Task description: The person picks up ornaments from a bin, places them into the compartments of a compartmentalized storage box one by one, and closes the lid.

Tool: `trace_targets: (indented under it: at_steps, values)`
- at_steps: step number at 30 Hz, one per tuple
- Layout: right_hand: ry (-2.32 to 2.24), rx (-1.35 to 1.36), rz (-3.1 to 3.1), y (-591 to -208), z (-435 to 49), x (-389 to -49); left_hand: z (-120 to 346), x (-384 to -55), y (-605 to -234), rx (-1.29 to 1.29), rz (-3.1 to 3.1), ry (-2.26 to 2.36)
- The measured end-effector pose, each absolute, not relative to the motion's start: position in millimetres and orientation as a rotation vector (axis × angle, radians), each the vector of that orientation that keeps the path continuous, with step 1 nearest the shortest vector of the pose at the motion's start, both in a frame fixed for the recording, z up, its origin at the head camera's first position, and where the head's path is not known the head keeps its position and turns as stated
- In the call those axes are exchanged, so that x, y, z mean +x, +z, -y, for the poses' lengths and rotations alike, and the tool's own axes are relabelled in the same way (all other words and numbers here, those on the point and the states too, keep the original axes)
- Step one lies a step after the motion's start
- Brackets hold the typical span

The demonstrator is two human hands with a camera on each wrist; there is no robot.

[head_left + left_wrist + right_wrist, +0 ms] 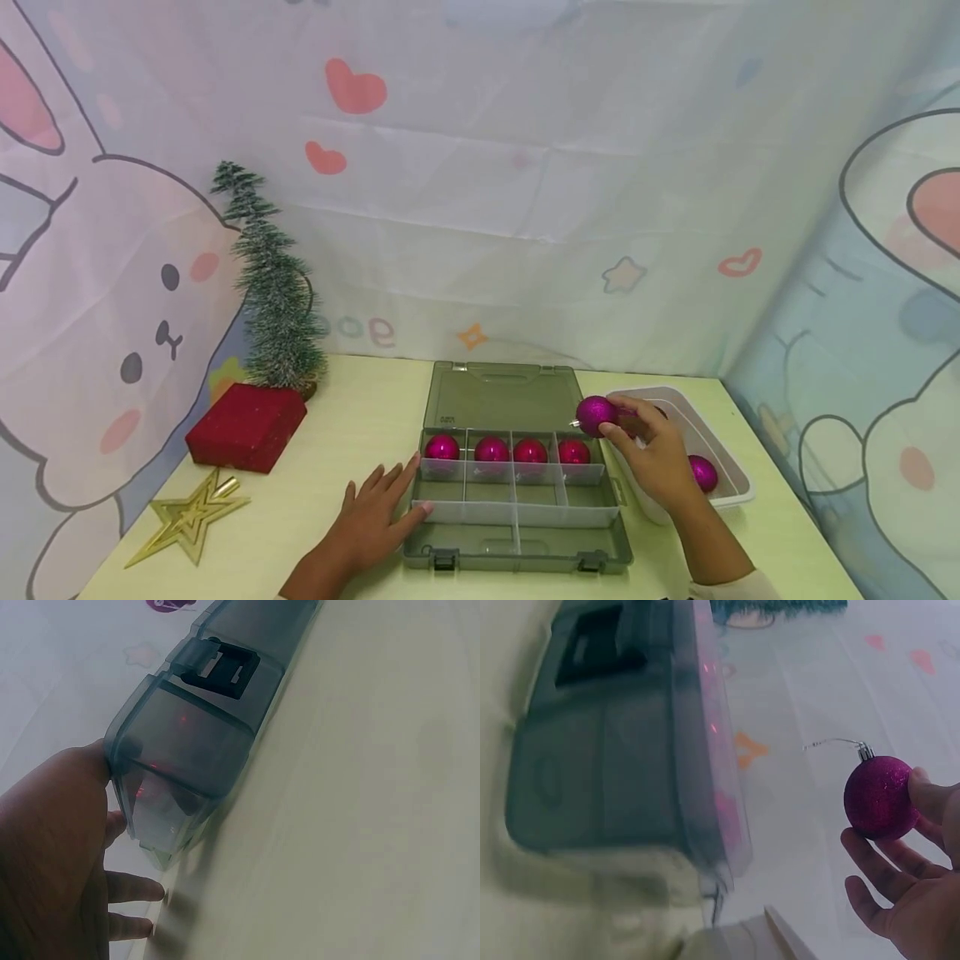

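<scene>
My right hand [658, 454] pinches a glittery magenta Christmas ball [597, 416] between thumb and fingers, above the near left edge of the white bin. In the right wrist view the ball [882, 798] has a silver cap and a thin wire loop pointing away from the palm. A grey-green compartment box [517, 537] lies with its lid [502, 396] folded back. Along its back row sit several shiny magenta balls [492, 451], one per compartment. With fingers spread, my left hand [375, 517] rests at the box's left side, thumb on the edge.
The white bin [738, 492] at right holds another glittery ball [703, 473]. At left are a red velvet block [247, 427], a small frosted Christmas tree [277, 317] and a gold star topper [189, 518]. A printed cloth [480, 208] hangs behind the table.
</scene>
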State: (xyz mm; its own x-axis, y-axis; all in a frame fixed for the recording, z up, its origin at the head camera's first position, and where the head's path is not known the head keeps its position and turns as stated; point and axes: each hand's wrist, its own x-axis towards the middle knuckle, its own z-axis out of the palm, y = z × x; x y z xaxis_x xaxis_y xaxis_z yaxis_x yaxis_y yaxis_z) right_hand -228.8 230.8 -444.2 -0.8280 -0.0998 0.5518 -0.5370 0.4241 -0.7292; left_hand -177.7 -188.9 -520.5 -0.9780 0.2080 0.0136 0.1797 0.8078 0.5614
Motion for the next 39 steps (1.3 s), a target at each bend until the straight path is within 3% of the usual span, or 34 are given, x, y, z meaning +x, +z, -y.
trace_targets:
  at_steps: [11,19,39]
  values:
    - [1.676,0.553,2.302,-452.6,-183.6,-224.2,188.8,-177.4,-519.1,0.31,-2.922,0.907]
    - [1.644,0.72,2.241,-454.2,-145.6,-221.8,189.6,-176.7,-518.8,0.309,-2.931,0.902]
    - [1.581,0.792,2.349,-471.7,-78.0,-213.2,186.8,-176.9,-516.3,0.311,-2.944,0.861]
